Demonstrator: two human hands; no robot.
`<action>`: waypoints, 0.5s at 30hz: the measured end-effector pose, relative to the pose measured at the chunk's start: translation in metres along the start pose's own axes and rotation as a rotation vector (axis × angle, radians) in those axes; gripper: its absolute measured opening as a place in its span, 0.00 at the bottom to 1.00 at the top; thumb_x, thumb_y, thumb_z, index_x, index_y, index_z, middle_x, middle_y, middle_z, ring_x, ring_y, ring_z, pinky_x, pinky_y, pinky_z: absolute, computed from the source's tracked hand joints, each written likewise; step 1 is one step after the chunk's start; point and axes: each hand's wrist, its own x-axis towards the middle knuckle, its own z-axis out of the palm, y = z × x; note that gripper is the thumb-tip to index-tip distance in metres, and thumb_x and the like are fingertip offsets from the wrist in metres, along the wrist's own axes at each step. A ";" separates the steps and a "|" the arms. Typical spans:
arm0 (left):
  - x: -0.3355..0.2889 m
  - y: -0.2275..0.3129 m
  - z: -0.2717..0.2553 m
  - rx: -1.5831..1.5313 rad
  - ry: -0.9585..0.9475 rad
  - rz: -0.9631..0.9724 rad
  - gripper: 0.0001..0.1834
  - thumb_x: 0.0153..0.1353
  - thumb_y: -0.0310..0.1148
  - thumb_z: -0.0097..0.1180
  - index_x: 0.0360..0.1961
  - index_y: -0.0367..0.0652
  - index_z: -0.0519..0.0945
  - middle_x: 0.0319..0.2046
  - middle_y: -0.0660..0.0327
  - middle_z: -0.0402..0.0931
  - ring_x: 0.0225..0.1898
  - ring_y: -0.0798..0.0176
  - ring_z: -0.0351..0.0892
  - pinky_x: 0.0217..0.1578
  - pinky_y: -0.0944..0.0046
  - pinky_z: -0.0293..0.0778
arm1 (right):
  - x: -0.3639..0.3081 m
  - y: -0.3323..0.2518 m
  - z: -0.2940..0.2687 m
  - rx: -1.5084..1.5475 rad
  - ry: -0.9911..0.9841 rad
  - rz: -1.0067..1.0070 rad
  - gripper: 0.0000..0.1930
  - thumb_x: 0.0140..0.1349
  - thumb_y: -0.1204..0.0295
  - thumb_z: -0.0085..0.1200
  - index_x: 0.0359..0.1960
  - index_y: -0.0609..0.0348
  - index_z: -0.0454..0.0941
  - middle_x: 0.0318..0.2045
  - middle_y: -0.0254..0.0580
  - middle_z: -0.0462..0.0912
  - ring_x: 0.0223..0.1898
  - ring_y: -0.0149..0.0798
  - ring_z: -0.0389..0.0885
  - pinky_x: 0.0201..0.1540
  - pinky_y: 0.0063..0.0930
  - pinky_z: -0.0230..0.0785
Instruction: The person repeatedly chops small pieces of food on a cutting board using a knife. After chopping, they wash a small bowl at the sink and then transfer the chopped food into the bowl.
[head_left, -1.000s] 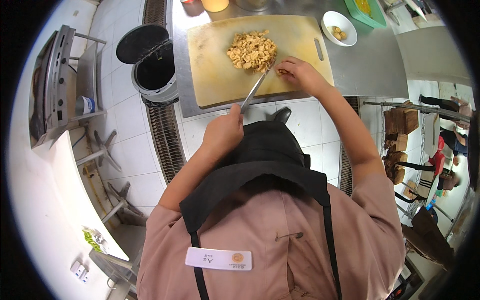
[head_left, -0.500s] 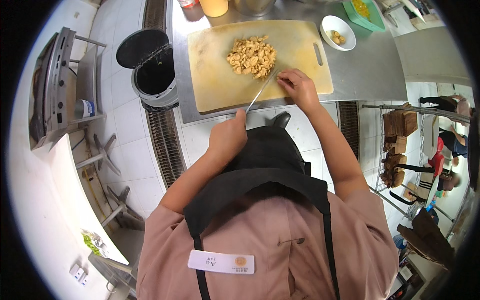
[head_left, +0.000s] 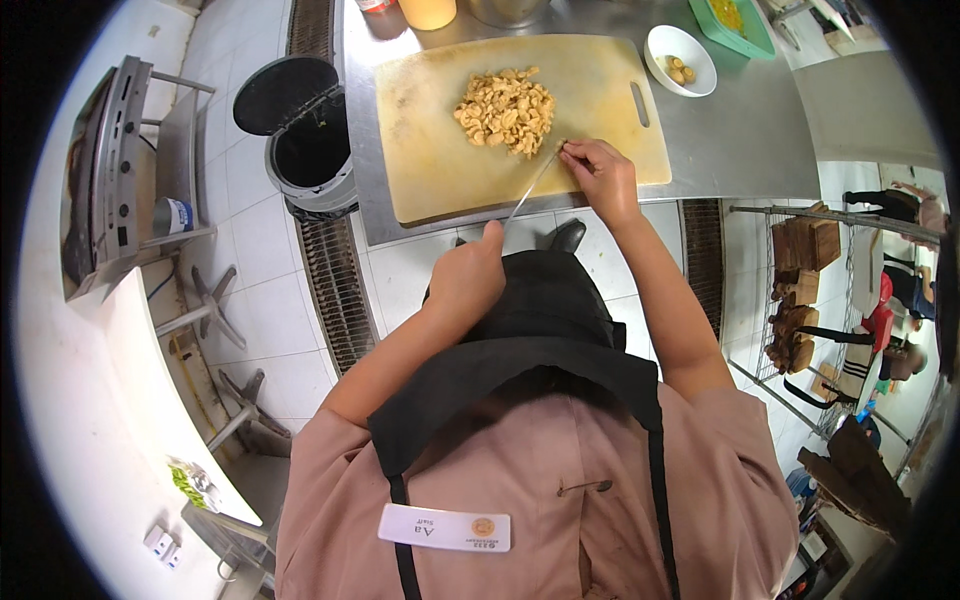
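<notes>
Off the near edge of the surface (head_left: 745, 150), the left grip (head_left: 470, 268) is clasping a knife (head_left: 530, 193); the right grip (head_left: 603, 180) is bunching by its tip, whether pinching anything unclear.

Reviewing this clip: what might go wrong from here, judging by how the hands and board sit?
The fingertips of the right hand are very close to the tip of the knife held in the left hand, so a slip could nick them. The pile of slices is loose and might scatter if bumped. The cutting board lies near the table's front edge, so stray pieces may drop.
</notes>
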 end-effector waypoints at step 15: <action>0.001 0.006 -0.003 -0.059 -0.062 -0.026 0.07 0.56 0.25 0.45 0.36 0.37 0.66 0.16 0.45 0.75 0.21 0.39 0.78 0.23 0.42 0.72 | -0.005 -0.002 0.000 0.063 0.015 0.119 0.06 0.54 0.76 0.62 0.32 0.64 0.82 0.36 0.48 0.84 0.35 0.43 0.83 0.37 0.29 0.75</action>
